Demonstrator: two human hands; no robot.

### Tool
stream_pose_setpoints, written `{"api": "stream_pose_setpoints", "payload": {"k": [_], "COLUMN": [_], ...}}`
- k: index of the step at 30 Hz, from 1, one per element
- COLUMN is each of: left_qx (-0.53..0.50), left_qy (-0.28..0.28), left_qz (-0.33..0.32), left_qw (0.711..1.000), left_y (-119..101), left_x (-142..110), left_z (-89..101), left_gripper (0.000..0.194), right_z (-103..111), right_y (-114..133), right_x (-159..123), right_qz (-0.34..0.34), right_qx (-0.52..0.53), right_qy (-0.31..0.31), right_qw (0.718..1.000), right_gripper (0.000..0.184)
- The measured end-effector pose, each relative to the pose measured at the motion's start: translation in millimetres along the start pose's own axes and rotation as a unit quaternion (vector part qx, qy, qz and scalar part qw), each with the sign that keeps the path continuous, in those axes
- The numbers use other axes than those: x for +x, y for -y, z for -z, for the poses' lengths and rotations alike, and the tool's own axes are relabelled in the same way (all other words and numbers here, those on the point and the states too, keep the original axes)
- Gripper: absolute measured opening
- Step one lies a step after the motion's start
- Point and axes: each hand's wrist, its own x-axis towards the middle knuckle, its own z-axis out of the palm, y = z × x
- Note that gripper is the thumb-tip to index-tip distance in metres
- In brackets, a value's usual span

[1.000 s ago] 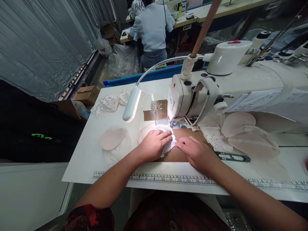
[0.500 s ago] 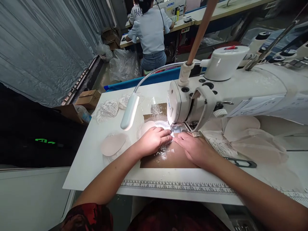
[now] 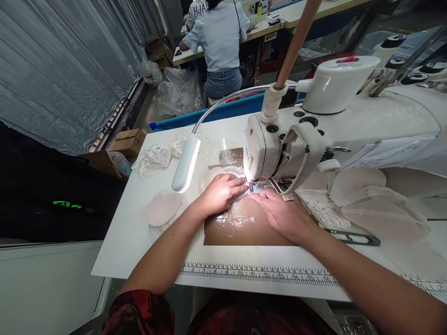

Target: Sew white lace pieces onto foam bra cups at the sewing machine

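My left hand (image 3: 220, 194) is closed on a pale bra cup with a lace edge (image 3: 213, 176), its fingertips pressed down close to the needle. Under the presser foot (image 3: 251, 187) of the white sewing machine (image 3: 258, 149), the cup's edge is partly hidden by my fingers. From the other side, my right hand (image 3: 284, 214) reaches to the foot, its fingers closed at the same edge; what lies under them is mostly hidden. Brown tape (image 3: 240, 230) covers the table below both hands. Left of my wrist lies another beige cup (image 3: 165, 209).
White lace pieces (image 3: 155, 159) lie at the back left. A lamp (image 3: 186, 163) on a bendable neck hangs above the table. More beige cups (image 3: 359, 186) and a dark slotted tool (image 3: 356, 238) are on the right. A printed ruler (image 3: 251, 273) runs along the front edge. Another person (image 3: 221, 46) sits ahead.
Both hands stay at the presser foot. The cup under my left hand has shifted slightly and turned. My view has moved a little, so the machine appears larger and further right.
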Motion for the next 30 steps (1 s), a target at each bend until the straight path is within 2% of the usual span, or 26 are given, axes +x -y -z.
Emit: {"api": "stream_pose_setpoints", "payload": {"k": [10,17,25,30], "left_qx": [0.02,0.068,0.018,-0.007], "left_qy": [-0.008,0.031,0.075,0.048], "left_qz": [0.005,0.064,0.071,0.057], "left_qw": [1.0,0.995,0.994,0.997], "left_y": [-3,-20,-33,-36], "left_x": [-3,-12,-10,-9], "left_z": [1.3,15.7,24.2,19.5], "left_gripper": [0.038,0.034,0.035,0.034], "right_z": [-3,1,2,2], "right_y": [-4,-5,-5,-5], "right_x": [-2,-3,-4,-4], "right_qz": [-0.005,0.003,0.005,0.01], "right_qx": [0.032,0.076,0.084,0.067], "right_qy": [-0.02,-0.034,-0.034,-0.033], "right_qw": [0.999,0.997,0.996,0.997], "right_gripper": [0.043,0.043,0.039,0.038]}}
